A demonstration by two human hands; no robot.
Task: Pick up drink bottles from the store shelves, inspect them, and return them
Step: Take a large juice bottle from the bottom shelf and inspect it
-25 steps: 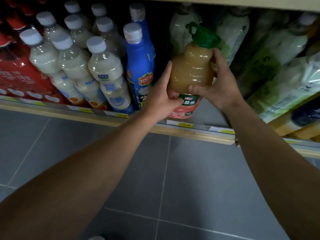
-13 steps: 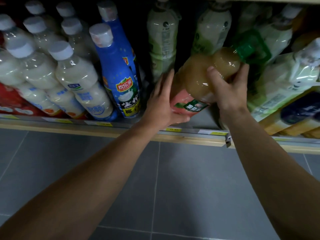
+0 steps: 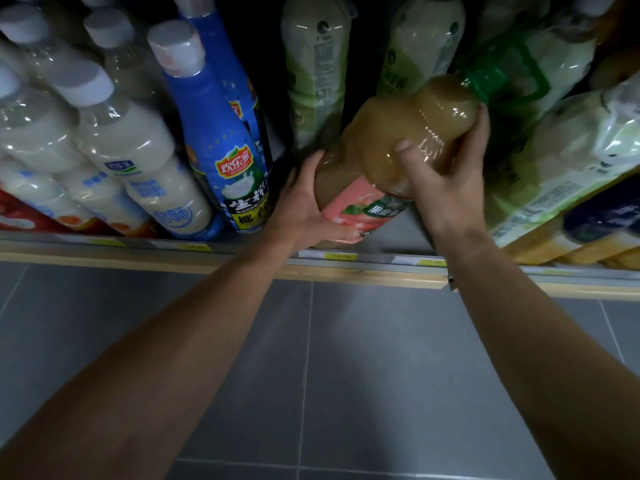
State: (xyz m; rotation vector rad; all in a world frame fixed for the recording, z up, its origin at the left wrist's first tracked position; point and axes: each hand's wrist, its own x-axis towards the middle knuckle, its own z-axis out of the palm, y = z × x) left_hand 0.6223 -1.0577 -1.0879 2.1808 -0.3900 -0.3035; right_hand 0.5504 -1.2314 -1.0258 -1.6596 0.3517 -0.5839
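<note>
A large peach juice bottle (image 3: pixel 384 133) with cloudy tan drink, a green handled cap and a pink label is tilted, its cap leaning to the upper right into the shelf. My left hand (image 3: pixel 298 206) cups its lower end by the label. My right hand (image 3: pixel 446 178) grips its upper body, thumb across the front. The bottle's base sits over a gap on the shelf (image 3: pixel 242 259) between the blue bottles and the pale green ones.
Left of the gap stand blue coconut drink bottles (image 3: pixel 214 140) and several milky white-capped bottles (image 3: pixel 121 143). Pale green bottles (image 3: pixel 315 64) stand behind. Wrapped multipacks (image 3: pixel 568 161) lie at the right. Yellow price tags line the shelf edge above a grey tiled floor (image 3: pixel 311 375).
The juice bottle went from upright in front of the shelf to tilted, cap swung to the right and deeper in. Both hands stayed on it, and the view shifted nearer the shelf.
</note>
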